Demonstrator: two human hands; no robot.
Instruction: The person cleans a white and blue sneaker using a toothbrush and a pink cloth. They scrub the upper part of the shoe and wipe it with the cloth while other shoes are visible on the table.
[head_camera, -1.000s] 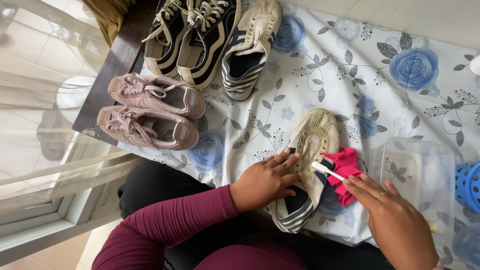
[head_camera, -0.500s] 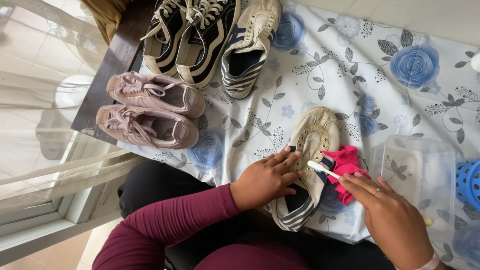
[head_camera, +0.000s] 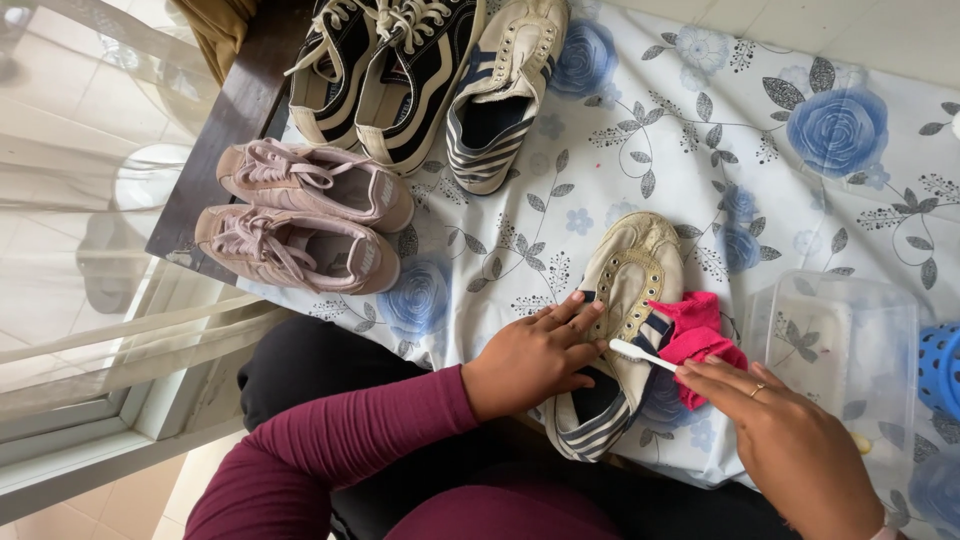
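So the cream shoe (head_camera: 620, 320) is lying near the front edge of the worktop (head_camera: 700, 130), on the floral cloth (head_camera: 640, 150). Its long axis is running almost straight away from the person, tilting a bit right, with the toe pointing to the far side and the striped heel hanging toward the lap. The left hand (head_camera: 530, 360) is pressing down on the shoe's left side, fingers spread flat, not gripping. The right hand (head_camera: 790, 440) is pinching a white toothbrush (head_camera: 640, 353), its head touching the shoe's opening. A pink rag (head_camera: 700, 335) is sitting just right of the shoe, next to a clear tub (head_camera: 840, 360). Pink sneakers (head_camera: 300, 215) are sitting well off to the left.
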